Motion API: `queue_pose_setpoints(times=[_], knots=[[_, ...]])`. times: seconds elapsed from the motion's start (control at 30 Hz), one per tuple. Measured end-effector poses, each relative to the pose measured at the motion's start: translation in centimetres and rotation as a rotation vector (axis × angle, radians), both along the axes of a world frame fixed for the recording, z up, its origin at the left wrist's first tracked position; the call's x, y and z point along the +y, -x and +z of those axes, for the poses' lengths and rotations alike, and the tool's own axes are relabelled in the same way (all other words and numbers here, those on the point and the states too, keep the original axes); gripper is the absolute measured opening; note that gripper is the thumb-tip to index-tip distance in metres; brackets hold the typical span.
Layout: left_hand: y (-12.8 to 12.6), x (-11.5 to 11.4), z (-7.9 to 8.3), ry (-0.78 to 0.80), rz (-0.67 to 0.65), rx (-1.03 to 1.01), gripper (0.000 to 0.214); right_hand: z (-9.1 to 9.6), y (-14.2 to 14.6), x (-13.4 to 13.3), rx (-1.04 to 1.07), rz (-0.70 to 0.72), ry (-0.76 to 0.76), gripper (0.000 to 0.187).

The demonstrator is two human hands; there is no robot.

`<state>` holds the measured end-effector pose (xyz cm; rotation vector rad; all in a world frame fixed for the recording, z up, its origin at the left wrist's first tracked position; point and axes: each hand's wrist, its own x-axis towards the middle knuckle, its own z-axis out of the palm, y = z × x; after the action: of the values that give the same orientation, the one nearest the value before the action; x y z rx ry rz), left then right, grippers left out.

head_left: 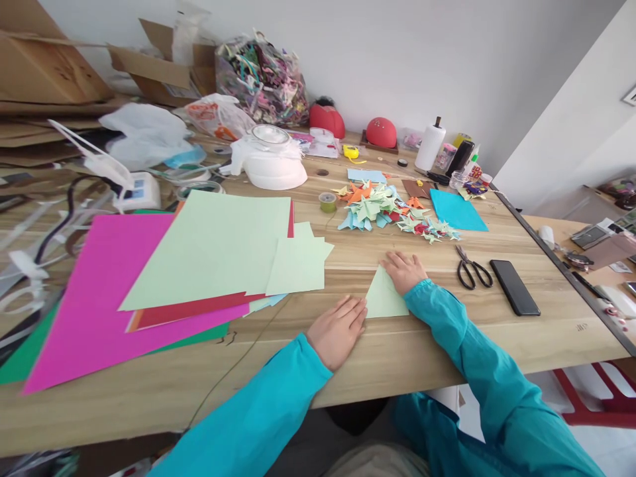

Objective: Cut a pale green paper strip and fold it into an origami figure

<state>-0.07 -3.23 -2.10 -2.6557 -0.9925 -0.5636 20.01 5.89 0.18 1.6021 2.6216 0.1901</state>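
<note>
A pale green sheet of paper (385, 298), folded to a triangle, lies flat near the table's front edge. My left hand (338, 330) rests palm down with fingers stretched out, its fingertips at the paper's left edge. Across the upper right part of the triangle lies my right hand (403, 270), also flat, covering the top corner. To the left are small pale green squares (298, 266) beside a stack of large sheets, a pale green one (218, 245) on top. Beyond my hands sits a pile of folded paper shapes (377, 204) in green, orange, blue and red.
Black-handled scissors (472, 268) and a black phone (514, 287) lie to the right of my right hand. Farther back are a roll of tape (327, 201), a blue sheet (458, 210) and a white bottle (430, 147). Bags and cardboard boxes (154, 73) crowd the back left.
</note>
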Motion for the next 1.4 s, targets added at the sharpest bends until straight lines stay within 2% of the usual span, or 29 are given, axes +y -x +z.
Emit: queue_pose_setpoints(times=[0.13,0.23,0.3,0.4,0.53,0.63,0.73,0.8,0.9,1.03,1.23,1.4], knots=[[0.8,-0.9,0.8,0.045,-0.046,-0.111,0.028,0.1,0.2,-0.1,-0.003,-0.030,0.018,0.042],[1.3,-0.2,1.9,0.233,-0.022,-0.241,0.028,0.0,0.2,-0.1,0.017,-0.038,0.027,0.043],[1.1,1.2,2.9,0.375,0.112,-0.249,0.028,-0.1,0.2,-0.1,0.038,-0.036,0.030,0.043],[-0.8,4.2,4.2,0.568,0.421,-0.141,0.029,-0.4,0.2,0.0,0.073,-0.048,0.036,0.042],[-3.9,7.7,4.5,0.751,0.568,-0.149,0.027,-0.9,0.1,0.1,0.128,-0.059,0.019,0.040],[-4.7,8.6,3.9,0.837,0.516,-0.276,0.018,-1.1,-0.1,0.2,0.182,-0.050,-0.007,0.038],[-4.2,8.5,3.1,0.844,0.415,-0.337,0.011,-1.1,-0.2,0.1,0.248,0.026,-0.080,0.033],[-3.7,8.2,2.9,0.778,0.326,-0.393,0.009,-0.9,-0.2,-0.1,0.275,0.123,-0.163,0.026],[-3.2,7.7,3.1,0.622,0.182,-0.406,0.018,-0.6,-0.2,-0.6,0.311,0.266,-0.264,0.023],[-2.8,7.5,3.7,0.518,0.035,-0.280,0.023,0.0,-0.3,-1.3,0.334,0.313,-0.283,0.022],[-1.8,8.0,4.0,0.566,-0.045,-0.273,0.024,1.0,-0.6,-1.6,0.438,0.311,-0.287,0.020],[-0.2,8.8,3.7,0.531,-0.002,-0.279,0.026,0.8,-1.9,-0.6,0.526,0.238,-0.252,0.026]])
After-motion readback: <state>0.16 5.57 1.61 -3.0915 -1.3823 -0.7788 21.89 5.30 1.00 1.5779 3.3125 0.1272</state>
